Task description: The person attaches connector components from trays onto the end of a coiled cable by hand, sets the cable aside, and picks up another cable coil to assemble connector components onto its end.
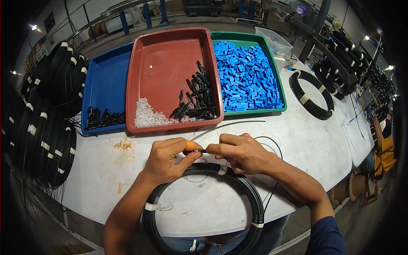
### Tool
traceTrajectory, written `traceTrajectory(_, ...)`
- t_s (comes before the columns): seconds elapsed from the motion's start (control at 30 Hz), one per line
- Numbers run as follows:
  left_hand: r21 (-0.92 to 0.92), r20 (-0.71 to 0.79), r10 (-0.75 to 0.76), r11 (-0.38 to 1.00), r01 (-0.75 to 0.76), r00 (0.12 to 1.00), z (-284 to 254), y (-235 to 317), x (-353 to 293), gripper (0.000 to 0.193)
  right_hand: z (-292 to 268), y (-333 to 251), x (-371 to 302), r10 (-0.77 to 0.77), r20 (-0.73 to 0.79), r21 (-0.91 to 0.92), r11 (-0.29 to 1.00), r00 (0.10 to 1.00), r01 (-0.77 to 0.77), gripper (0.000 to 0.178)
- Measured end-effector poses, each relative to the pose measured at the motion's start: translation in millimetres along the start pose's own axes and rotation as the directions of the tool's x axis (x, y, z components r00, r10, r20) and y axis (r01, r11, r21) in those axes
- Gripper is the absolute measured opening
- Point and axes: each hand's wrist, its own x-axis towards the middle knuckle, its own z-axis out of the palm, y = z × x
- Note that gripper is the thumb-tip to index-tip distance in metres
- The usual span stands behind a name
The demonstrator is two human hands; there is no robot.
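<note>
The small black part (204, 151) sits mid-view, pinched between left hand (167, 160) and right hand (243, 154). Its fitting appears unfinished. At 6 o'clock, the cable coil (257, 204) is already taped. At 11 o'clock, the red tray (170, 53) holds unused pieces.

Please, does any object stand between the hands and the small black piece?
Nothing visible blocks either the left hand or the right hand at the small black piece; one left finger wears an orange cover.
</note>
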Motion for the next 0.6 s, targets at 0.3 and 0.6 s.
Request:
traceTrajectory(0.3,-0.094,-0.077,-0.052,0.995,0.045,0.996,6,-8,-5,0.041,1,3,-3,-0.01,0.005,-0.018,1.0,1.0,0.01,0.066)
traceTrajectory(0.6,-0.655,-0.133,-0.254,0.748,0.107,0.958,16,-30,-14,0.039,3,16,-8,0.032,-0.228,0.063,0.998,0.973,-0.018,0.052)
